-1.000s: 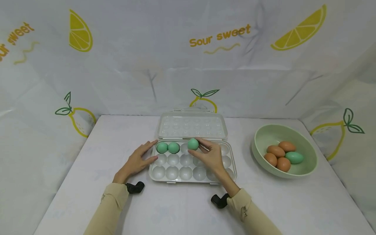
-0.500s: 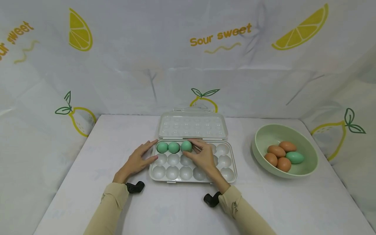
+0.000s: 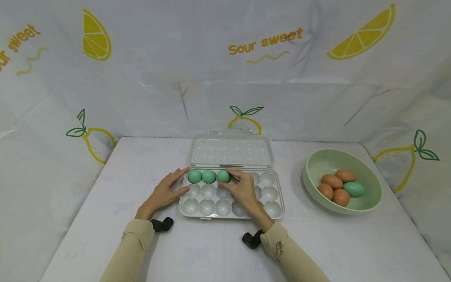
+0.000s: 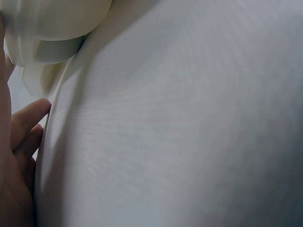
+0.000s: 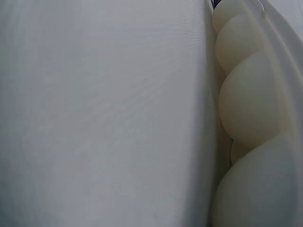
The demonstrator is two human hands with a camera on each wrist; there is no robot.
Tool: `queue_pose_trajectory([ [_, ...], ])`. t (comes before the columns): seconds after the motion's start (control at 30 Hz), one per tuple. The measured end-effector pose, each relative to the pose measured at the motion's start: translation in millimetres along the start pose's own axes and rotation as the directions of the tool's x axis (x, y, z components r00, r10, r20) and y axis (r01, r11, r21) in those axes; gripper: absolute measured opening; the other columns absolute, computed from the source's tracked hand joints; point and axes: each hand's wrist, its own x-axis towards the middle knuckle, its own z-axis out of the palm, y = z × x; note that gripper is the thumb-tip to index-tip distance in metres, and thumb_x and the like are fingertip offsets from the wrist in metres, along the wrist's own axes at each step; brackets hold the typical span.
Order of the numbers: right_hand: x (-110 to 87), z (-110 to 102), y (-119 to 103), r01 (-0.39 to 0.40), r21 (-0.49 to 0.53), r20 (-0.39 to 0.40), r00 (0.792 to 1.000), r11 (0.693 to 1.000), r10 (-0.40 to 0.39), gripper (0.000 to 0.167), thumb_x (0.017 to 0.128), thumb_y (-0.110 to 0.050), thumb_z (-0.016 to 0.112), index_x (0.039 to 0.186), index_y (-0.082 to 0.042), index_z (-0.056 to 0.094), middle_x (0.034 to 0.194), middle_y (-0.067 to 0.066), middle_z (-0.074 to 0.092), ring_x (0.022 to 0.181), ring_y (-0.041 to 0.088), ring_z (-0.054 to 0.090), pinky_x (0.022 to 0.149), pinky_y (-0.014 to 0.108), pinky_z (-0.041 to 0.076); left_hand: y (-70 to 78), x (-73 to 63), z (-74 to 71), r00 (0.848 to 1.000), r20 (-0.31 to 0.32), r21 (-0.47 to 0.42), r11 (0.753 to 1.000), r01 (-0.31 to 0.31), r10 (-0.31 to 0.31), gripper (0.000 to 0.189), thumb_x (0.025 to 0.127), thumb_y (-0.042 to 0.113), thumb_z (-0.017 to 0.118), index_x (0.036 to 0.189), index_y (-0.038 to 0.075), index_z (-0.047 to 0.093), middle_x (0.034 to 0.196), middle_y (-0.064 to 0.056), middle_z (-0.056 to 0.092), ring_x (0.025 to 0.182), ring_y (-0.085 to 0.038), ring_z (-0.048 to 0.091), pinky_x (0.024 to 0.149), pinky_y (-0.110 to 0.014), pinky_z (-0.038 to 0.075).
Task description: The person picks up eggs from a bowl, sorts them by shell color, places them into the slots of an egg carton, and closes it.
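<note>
A white egg tray (image 3: pixel 206 214) with round hollows lies on the table, its clear lid (image 3: pixel 230 150) folded back behind it. Along the back row from the left sit three green eggs, and the right hand (image 3: pixel 243 192) pinches the third green egg (image 3: pixel 223 176) between thumb and fingers in its hollow. On the tray's left edge rests the left hand (image 3: pixel 162 196), fingers extended and thumb at the side. Those left fingers (image 4: pixel 31 116) also show beside the tray in the left wrist view. Only the tray's rounded underside (image 5: pixel 251 99) appears in the right wrist view; the right hand is out of it.
A light green bowl (image 3: pixel 366 201) stands to the right of the tray. In it lie several brown eggs (image 3: pixel 331 181) and one green egg (image 3: pixel 354 189). A white cloth with lemon prints hangs behind the table.
The right hand has carried the green egg leftward and down into the third hollow of the back row, still pinching it. The left hand has stayed in place.
</note>
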Motion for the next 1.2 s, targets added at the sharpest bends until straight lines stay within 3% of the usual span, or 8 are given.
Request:
queue_pose_trajectory([
  [0.7, -1.8, -1.2, 1.4, 0.064, -0.089, -0.001, 0.998, 0.994, -0.064, 0.047, 0.073, 0.004, 0.088, 0.117, 0.01, 0.072, 0.116, 0.026, 0.074, 0.113, 0.038, 0.072, 0.099, 0.034, 0.059, 2.4, 1.8, -0.6, 1.0, 0.007, -0.014, 1.0, 0.028, -0.028, 0.07, 0.094, 0.035, 0.073, 0.157, 0.024, 0.043, 0.163, -0.013, 0.041, 0.155, -0.042, 0.029, 0.129, -0.063, 0.018],
  [1.2, -3.1, -2.5, -1.6, 0.016, -0.094, 0.002, 1.0, 0.995, -0.015, 0.053, 0.073, 0.002, 0.089, 0.121, 0.011, 0.07, 0.122, 0.027, 0.071, 0.119, 0.037, 0.069, 0.1, 0.03, 0.057, 0.1, -0.6, -0.4, 1.0, 0.001, -0.018, 1.0, 0.024, -0.024, 0.07, 0.094, 0.035, 0.073, 0.157, 0.024, 0.044, 0.163, -0.015, 0.041, 0.154, -0.045, 0.029, 0.126, -0.068, 0.02],
])
